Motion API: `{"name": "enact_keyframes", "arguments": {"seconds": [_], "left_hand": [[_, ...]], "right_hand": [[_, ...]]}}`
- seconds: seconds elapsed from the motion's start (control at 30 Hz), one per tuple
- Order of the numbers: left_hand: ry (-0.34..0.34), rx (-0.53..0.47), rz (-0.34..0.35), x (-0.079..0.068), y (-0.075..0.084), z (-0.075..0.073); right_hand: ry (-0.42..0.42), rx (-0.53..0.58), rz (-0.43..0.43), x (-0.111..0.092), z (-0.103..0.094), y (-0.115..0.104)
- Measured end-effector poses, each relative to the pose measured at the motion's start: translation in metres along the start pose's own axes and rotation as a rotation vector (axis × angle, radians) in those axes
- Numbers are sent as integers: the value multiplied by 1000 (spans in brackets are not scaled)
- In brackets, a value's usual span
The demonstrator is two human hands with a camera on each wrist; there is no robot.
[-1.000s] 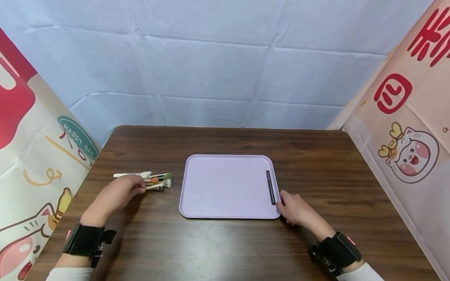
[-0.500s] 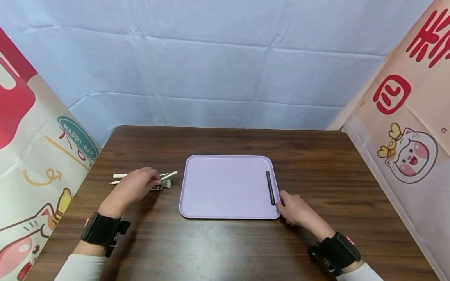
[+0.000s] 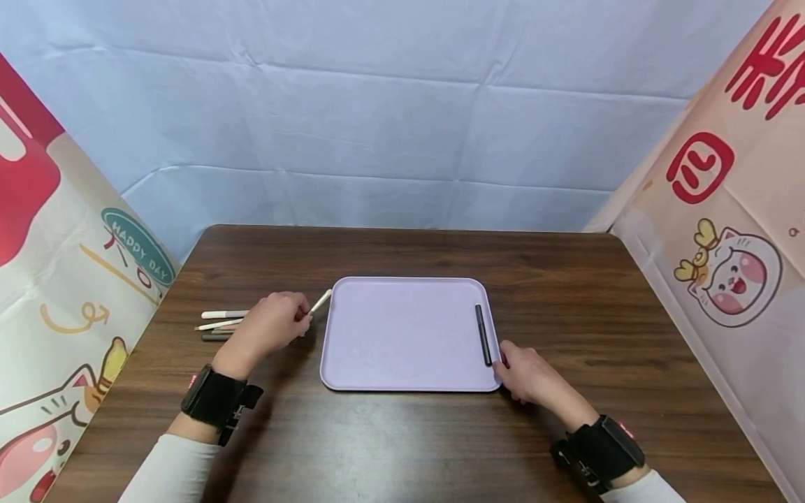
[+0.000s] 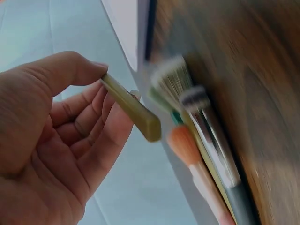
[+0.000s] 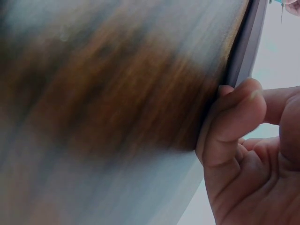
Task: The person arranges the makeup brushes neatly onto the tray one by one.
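My left hand pinches a slim makeup brush between thumb and fingers. Its pale tip points up and right, overlapping the tray's left edge in the head view. Up close in the left wrist view, the olive handle end of this brush points away from the palm. At the other side, my right hand grips the lilac tray by its near right corner, thumb at the rim. A black pen-like stick lies on the tray along its right side.
Several makeup brushes lie left of the tray, partly hidden by the left hand: one with orange bristles, one with pale bristles, one with a silver ferrule. The wooden table is bordered by printed side cloths.
My left hand has lifted the slim brush from the pile and carried it right, to the tray's left edge. The right hand and tray have stayed put.
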State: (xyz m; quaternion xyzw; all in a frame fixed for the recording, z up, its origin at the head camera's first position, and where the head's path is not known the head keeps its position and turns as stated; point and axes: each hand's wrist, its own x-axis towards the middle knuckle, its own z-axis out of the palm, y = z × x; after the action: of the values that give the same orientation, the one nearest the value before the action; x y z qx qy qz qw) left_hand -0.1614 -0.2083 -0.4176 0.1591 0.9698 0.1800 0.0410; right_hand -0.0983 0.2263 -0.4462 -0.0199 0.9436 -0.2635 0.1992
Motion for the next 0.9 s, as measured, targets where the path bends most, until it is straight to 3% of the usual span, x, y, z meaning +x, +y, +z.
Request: {"name": "enact_keyframes", "arguments": {"seconds": [0.43,0.67,0.9], "left_hand": [[-34,-55,-128,20,38,9],[-25,-26,-137,28,54,14],[-52,-86,-151,33,70,18]], "right_hand": [[-3,1,4,0,0,0],[-6,-1,9,0,0,-1],[3,-1,-6,0,-1,-2]]}}
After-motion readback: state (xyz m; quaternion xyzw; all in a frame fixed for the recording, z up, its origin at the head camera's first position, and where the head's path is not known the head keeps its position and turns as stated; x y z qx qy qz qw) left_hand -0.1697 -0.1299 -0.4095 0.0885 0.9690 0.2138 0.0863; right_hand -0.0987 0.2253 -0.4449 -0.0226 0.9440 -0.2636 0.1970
